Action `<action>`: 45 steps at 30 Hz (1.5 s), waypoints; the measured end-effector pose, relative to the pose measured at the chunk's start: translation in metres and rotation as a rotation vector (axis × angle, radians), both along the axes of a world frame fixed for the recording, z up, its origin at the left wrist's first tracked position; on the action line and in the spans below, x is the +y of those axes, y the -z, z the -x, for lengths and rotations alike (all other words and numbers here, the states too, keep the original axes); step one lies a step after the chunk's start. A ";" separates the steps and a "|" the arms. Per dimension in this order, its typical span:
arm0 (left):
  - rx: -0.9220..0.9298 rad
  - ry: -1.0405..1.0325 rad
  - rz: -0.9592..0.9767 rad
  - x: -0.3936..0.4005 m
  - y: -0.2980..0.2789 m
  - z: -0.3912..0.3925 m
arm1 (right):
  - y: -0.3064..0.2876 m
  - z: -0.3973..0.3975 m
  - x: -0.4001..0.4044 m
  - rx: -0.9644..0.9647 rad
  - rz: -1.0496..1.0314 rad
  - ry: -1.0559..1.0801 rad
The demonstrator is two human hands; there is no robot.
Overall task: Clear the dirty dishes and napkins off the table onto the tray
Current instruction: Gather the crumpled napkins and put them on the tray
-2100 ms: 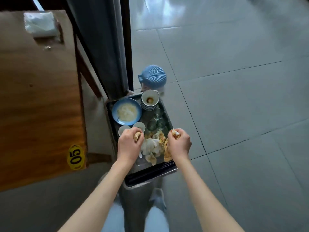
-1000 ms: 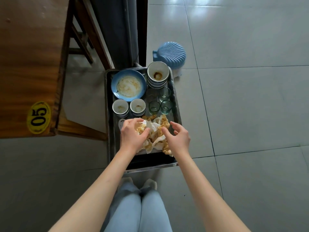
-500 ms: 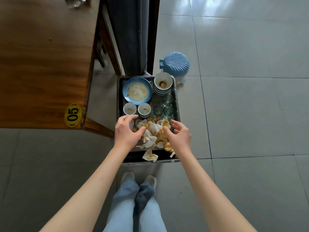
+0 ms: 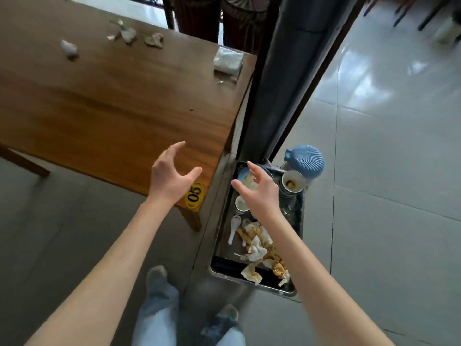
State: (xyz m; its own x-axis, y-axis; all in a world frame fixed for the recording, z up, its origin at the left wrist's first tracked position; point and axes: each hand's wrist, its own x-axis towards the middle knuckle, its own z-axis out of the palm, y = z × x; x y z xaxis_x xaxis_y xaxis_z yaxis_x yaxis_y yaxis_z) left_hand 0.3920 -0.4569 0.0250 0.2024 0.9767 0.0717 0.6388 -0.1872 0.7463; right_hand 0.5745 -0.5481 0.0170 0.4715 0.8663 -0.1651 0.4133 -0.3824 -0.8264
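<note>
A metal tray (image 4: 219, 236) stands low beside the wooden table (image 4: 112, 101). On it are a blue plate (image 4: 243, 174), a stack of white bowls (image 4: 292, 184), a small cup (image 4: 241, 204), a white spoon (image 4: 234, 227) and a heap of stained napkins (image 4: 259, 248). Several crumpled napkins (image 4: 124, 34) lie at the table's far end. My left hand (image 4: 172, 176) hovers empty over the table's near corner, fingers spread. Above the tray, my right hand (image 4: 257, 191) is raised with straight fingers and holds nothing.
A tissue pack (image 4: 228, 60) sits at the table's right edge. A yellow "05" tag (image 4: 194, 195) marks the near corner. A dark pillar (image 4: 277, 78) rises behind the tray, with a blue shell-shaped lid (image 4: 305, 161) beside it. Grey tiled floor lies to the right.
Both hands let go of the stained napkins and lifted off the tray. The left hand moved over the table corner. The view swung up and left, showing the table's far end.
</note>
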 end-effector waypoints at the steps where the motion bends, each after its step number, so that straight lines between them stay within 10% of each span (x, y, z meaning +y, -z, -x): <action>1: -0.007 -0.025 -0.016 0.009 -0.007 0.015 | -0.007 0.013 0.012 -0.019 -0.013 -0.043; 19: -0.025 -0.126 -0.117 0.224 -0.090 0.305 | -0.086 0.294 0.276 -0.160 -0.245 -0.288; 45: 0.179 0.023 0.044 0.602 -0.016 0.398 | 0.004 0.410 0.626 -0.181 0.100 -0.271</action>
State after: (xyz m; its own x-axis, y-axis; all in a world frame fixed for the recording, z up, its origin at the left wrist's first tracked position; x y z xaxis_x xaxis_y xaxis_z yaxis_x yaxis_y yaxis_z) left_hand -0.0061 0.1451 0.0409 0.2305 0.9730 -0.0097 0.7580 -0.1733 0.6288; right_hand 0.1642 0.0783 0.0129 0.2563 0.9477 -0.1902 0.6477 -0.3144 -0.6940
